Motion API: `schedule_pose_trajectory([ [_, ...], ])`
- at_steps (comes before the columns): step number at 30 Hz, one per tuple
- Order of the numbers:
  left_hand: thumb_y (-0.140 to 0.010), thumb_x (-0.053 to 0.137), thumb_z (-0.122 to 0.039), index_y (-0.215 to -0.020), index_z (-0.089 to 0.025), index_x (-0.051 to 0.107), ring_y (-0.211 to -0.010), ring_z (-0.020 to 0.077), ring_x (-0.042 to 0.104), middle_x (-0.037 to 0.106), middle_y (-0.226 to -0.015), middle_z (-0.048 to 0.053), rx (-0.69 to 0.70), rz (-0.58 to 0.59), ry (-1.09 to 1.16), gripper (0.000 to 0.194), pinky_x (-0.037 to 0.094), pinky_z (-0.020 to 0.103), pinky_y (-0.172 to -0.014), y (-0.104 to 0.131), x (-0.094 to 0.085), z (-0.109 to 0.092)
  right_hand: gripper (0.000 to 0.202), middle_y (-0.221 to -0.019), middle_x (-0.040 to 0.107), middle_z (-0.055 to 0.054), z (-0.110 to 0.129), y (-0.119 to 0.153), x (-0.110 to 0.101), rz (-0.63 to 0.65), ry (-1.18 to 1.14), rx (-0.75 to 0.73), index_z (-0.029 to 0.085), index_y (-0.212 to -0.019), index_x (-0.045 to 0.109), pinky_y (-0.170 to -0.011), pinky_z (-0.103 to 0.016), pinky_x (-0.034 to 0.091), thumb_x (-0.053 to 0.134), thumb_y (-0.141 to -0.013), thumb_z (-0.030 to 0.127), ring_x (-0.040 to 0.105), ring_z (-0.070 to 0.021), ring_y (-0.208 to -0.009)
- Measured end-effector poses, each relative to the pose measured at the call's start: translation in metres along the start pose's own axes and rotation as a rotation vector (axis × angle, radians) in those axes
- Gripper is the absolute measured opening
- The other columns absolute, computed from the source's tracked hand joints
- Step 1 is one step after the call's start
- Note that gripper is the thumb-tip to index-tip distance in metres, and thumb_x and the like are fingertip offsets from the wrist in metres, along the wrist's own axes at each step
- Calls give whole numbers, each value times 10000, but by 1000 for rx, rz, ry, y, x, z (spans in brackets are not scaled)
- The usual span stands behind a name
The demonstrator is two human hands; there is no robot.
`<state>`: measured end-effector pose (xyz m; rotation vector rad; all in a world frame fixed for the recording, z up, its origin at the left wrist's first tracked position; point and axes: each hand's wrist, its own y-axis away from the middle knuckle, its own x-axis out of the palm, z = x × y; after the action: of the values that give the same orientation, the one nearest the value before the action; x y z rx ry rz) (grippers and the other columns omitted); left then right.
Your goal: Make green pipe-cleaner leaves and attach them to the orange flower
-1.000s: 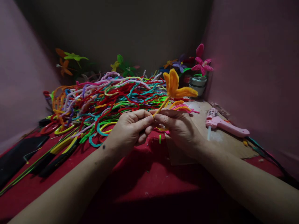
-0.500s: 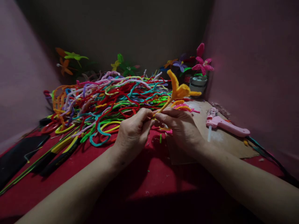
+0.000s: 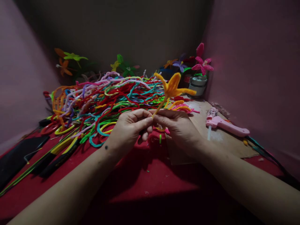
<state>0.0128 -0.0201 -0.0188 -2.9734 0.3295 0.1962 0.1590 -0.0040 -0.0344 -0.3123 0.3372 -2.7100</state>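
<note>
An orange fuzzy flower stands above my hands, its petals spread and its thin stem slanting down to my fingertips. My left hand pinches the lower end of the stem between thumb and fingers. My right hand is closed on the same stem, its fingertips touching those of the left. The stem's very end is hidden by the fingers. Behind the hands lies a large heap of coloured pipe cleaners.
A pink glue gun rests on cardboard at the right. Yellow-black pliers and a black flat object lie at the left. Finished flowers stand behind, with a grey container.
The orange flower has turned, and its head sits lower and further left. My left hand's fingers have shifted on the stem, with the lower ones now showing beneath the thumb.
</note>
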Motion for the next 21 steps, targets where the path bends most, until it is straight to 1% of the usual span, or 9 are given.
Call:
schedule_pose_trajectory([
  [4,-769,562,-281,-731,-147,537,-376,26,404,509,-568,-34,-53,29,56,142,279,127,-327,1,-3,-2,120,-660,607,23,3,-1,2,-5,-23,22,190,-797,695,-652,-235,416,587,-748,210,524,-91,-646],
  [8,-779,540,-268,-710,-145,530,-375,30,402,512,-562,-29,-56,39,28,141,273,130,-324,3,-3,-6,124,-693,630,12,1,-2,2,-16,-45,-4,199,-793,703,-652,-245,426,624,-721,260,539,-102,-669],
  [10,-783,526,-252,-692,-149,520,-377,36,408,513,-559,-31,-35,28,-20,138,291,140,-335,4,0,-8,116,-699,639,7,-1,-2,2,-37,-52,-40,201,-791,703,-655,-254,436,633,-709,245,548,-109,-674],
  [12,-798,497,-245,-685,-154,524,-387,45,422,512,-551,-32,38,-11,-132,148,333,157,-373,5,3,-8,101,-691,642,8,-2,-1,2,-70,-43,-57,203,-777,701,-666,-266,446,630,-707,216,561,-118,-681],
  [14,-812,475,-246,-711,-158,550,-423,58,454,526,-559,-28,157,-71,-306,154,379,172,-442,6,6,-6,89,-709,648,10,-3,-1,2,-117,-22,-73,209,-765,697,-680,-270,449,639,-697,211,572,-124,-698],
  [17,-791,515,-250,-806,-163,584,-548,82,526,599,-676,0,352,-164,-610,112,409,186,-558,7,8,1,85,-754,655,4,-6,0,1,-180,17,-76,205,-752,691,-671,-268,443,660,-683,244,575,-128,-709],
  [19,-777,533,-239,-825,-169,586,-599,93,547,617,-720,7,446,-202,-763,100,402,190,-589,8,8,6,97,-745,653,-2,-8,-1,1,-178,31,-54,198,-750,688,-657,-269,440,656,-688,265,573,-130,-699],
  [21,-784,516,-215,-793,-175,585,-580,90,538,599,-668,-7,485,-214,-821,80,389,185,-574,8,7,8,108,-722,649,-5,-9,-2,1,-164,37,-29,191,-745,683,-648,-269,441,649,-695,281,570,-129,-685],
])
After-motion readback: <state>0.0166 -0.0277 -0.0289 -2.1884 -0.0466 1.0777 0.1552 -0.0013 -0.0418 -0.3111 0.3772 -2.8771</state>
